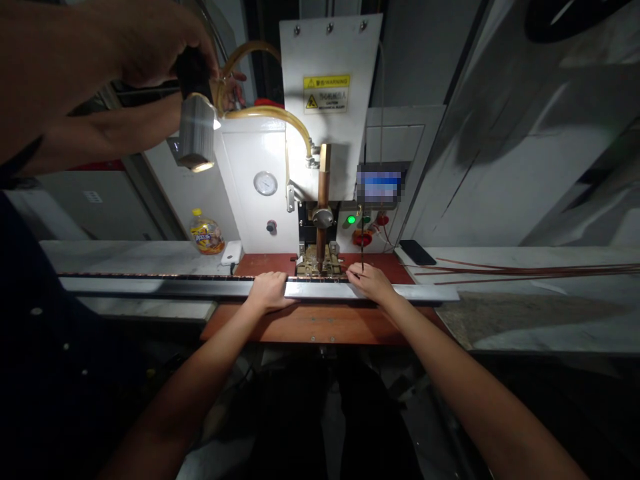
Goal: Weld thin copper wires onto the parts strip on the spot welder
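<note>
A long grey metal bar [325, 291] lies across the front of a white machine [255, 147], with a dark, copper-flecked strip [175, 276] along its back edge. My left hand [270, 291] is closed over the bar, left of the machine's upright copper rod [323, 193]. Right of that rod, my right hand [369, 281] is pinched around a thin dark rod [363, 233] that stands upright. Below the copper rod's tip sits a brass-coloured fixture [313, 261], between my two hands.
Another person's hand [160, 43] holds a lit lamp [196, 133] at upper left. A yellow-capped bottle [207, 233] and white device [231, 253] stand left. A black phone [418, 253] and thin copper rods [500, 271] lie right. The wooden board [320, 323] ends near my legs.
</note>
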Action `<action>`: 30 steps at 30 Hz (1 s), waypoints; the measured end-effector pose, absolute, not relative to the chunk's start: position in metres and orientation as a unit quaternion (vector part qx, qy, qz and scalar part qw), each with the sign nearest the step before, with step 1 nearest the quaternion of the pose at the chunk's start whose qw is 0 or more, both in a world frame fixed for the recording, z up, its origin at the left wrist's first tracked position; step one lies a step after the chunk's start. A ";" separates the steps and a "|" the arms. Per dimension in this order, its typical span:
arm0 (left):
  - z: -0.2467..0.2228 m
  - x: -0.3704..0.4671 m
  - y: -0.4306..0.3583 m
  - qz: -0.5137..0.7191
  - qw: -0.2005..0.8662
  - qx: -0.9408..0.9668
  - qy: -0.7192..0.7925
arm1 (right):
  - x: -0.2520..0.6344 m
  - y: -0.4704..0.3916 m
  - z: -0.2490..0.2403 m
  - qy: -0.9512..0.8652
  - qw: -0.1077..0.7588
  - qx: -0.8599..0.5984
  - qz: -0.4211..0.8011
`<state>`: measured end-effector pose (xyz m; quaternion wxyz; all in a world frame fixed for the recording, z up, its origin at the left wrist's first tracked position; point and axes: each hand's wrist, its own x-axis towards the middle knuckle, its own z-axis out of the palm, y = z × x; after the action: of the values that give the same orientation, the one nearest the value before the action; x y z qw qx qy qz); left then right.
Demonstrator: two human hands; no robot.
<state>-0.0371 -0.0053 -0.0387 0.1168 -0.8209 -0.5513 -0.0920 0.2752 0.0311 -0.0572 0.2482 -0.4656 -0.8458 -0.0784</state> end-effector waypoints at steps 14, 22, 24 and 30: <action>-0.033 -0.029 -0.004 -0.069 0.097 -0.819 -0.561 | 0.280 0.033 -0.059 -0.843 0.249 -0.471 -0.072; -0.036 -0.026 -0.002 -0.065 0.082 -0.814 -0.571 | 0.282 0.032 -0.058 -0.840 0.260 -0.473 -0.059; -0.037 -0.027 -0.002 -0.066 0.086 -0.814 -0.570 | 0.282 0.032 -0.059 -0.841 0.258 -0.473 -0.057; -0.040 -0.029 -0.003 -0.082 0.102 -0.818 -0.560 | 0.284 0.034 -0.060 -0.847 0.258 -0.461 -0.060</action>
<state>-0.0288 -0.0025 -0.0396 0.1017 -0.8183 -0.5598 -0.0821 0.2842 0.0337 -0.0596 0.2580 -0.4614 -0.8467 -0.0600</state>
